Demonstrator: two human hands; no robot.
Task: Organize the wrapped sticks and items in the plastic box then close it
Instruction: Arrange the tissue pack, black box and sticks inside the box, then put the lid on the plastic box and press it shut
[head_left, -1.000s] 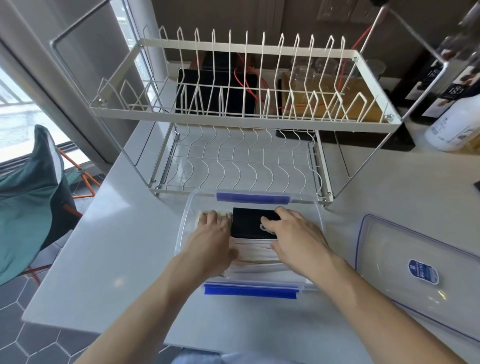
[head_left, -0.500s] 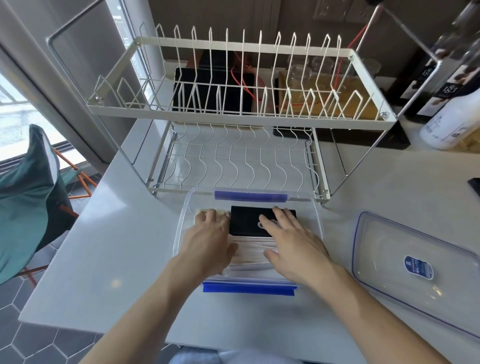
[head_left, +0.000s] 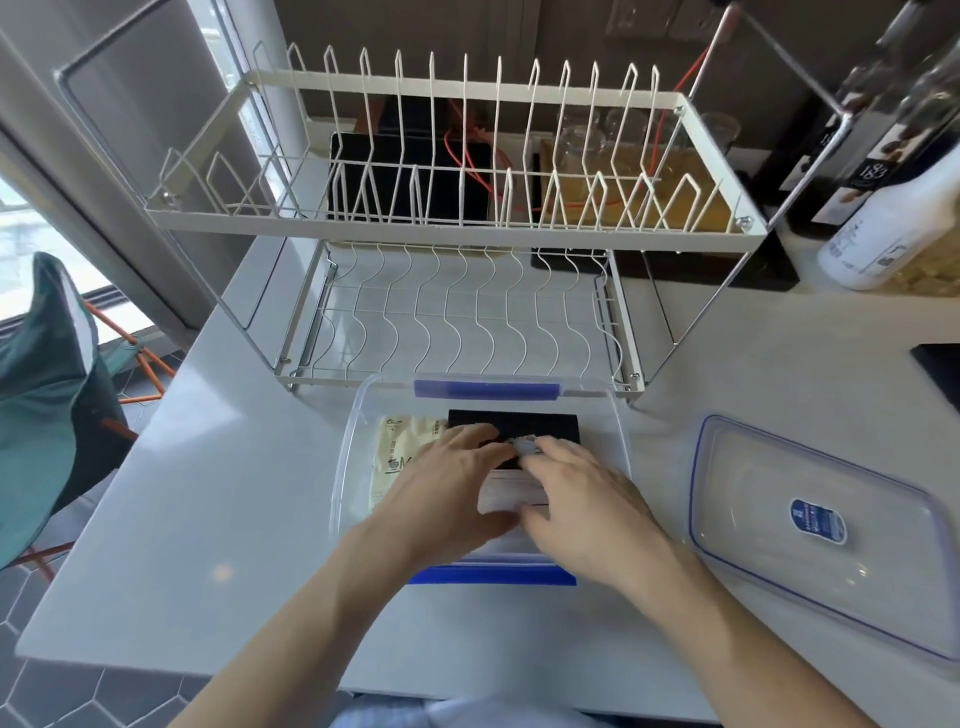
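The clear plastic box (head_left: 345, 467) stands open on the white desk (head_left: 208, 493) at the 6 o'clock side of the view, just in front of the white wire dish rack (head_left: 457, 223), with a blue latch on its far rim and another on its near rim. Inside it lie pale wrapped sticks (head_left: 511, 496) across the middle, a black packet (head_left: 550, 426) toward 12 o'clock, and a cream printed packet (head_left: 402, 452) toward 9 o'clock. The left hand (head_left: 441, 493) lies flat over the contents, fingers extended, grip holding nothing. The right hand (head_left: 587, 504) rests on the sticks, fingers fairly straight; a small pale item sits at its fingertips, and whether it is pinched cannot be told. The box lid (head_left: 831, 540) lies on the desk at 3 o'clock, apart from the box.
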